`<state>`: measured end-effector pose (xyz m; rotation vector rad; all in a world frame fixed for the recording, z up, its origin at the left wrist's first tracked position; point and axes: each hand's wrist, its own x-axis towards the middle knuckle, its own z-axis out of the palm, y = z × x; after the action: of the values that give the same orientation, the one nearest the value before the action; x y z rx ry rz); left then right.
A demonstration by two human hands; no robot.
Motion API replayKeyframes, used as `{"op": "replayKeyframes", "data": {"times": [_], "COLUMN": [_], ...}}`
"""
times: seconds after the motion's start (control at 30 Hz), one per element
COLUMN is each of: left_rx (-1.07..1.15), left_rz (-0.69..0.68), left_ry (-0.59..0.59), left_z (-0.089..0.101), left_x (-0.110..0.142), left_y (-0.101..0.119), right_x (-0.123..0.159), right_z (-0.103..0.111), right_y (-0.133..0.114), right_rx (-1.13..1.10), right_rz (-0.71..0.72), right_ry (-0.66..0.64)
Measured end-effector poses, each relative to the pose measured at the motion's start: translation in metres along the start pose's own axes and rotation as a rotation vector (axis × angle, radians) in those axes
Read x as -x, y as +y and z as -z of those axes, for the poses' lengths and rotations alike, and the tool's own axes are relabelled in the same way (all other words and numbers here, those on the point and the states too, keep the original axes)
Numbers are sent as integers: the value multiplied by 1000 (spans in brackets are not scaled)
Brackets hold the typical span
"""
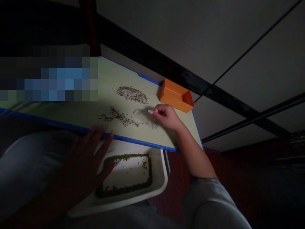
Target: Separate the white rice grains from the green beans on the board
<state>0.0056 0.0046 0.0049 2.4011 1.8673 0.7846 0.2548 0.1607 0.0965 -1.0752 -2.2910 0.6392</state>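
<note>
My right hand (165, 116) is closed in a pinch just above the pale tabletop (164, 138). A faint, see-through curved outline (142, 111) shows by its fingertips; I cannot make out what it is. To its left lie two patches of small seeds: a denser pile (132, 94) of dark and pale ones farther back, and a scattered pile (119, 117) nearer me. My left hand (88, 159), in shadow, has its fingers spread at the table's blue front edge, its thumb over a white tub (160, 181). Small green seeds (124, 192) line the edges of the tub's floor.
An orange open box (177, 98) stands at the table's back right corner, close behind my right hand. Pale panels with dark strips (152, 51) rise along the far side. A blurred-out patch (52, 78) covers the table's left part. Dark red floor (171, 187) shows below.
</note>
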Motion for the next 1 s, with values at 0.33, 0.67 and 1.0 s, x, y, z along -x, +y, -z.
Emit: {"op": "replayKeyframes", "data": {"times": [0.33,0.67,1.0], "left_rx": [-4,10,-9], "left_rz": [-4,-38,-33], "left_ry": [-6,24,-7], "left_z": [-3,-4,-5], "left_x": [1,2,2], "left_y": [-4,-7,-9], "right_x": [1,3,2], "right_z": [9,29,29], "right_y": [3,20,19], "right_rx": [-51,60,36], "right_rz": [-50,-128,-105], "right_ry": [-92,-212,-199]}}
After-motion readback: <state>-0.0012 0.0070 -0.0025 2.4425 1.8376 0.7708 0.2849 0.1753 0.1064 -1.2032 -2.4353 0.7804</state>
